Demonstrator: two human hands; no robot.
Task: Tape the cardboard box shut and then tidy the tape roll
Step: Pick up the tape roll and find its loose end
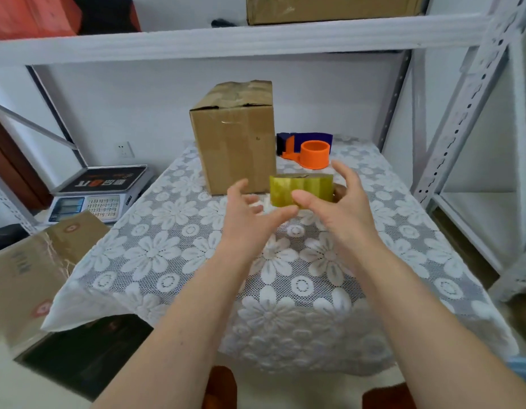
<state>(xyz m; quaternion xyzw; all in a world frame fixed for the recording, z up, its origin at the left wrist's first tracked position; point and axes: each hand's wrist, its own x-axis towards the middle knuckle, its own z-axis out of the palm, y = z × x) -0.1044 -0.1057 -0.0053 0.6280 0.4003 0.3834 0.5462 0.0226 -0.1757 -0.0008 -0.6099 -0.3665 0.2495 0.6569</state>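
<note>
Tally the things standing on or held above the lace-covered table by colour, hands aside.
Brown: 1, the cardboard box
Yellow-green: 1, the tape roll, held in the right hand
Orange: 1, the dispenser
Dark blue: 1, the object behind the dispenser
Total: 4

Over the lace-covered worktop (173, 273), the right hand (341, 208) grips a yellowish tape roll (300, 188) held edge-on, thumb across its near face. The left hand (247, 214) is spread open just beside it. Behind stand an upright cardboard box (235, 137) and an orange dispenser (313, 153).
</note>
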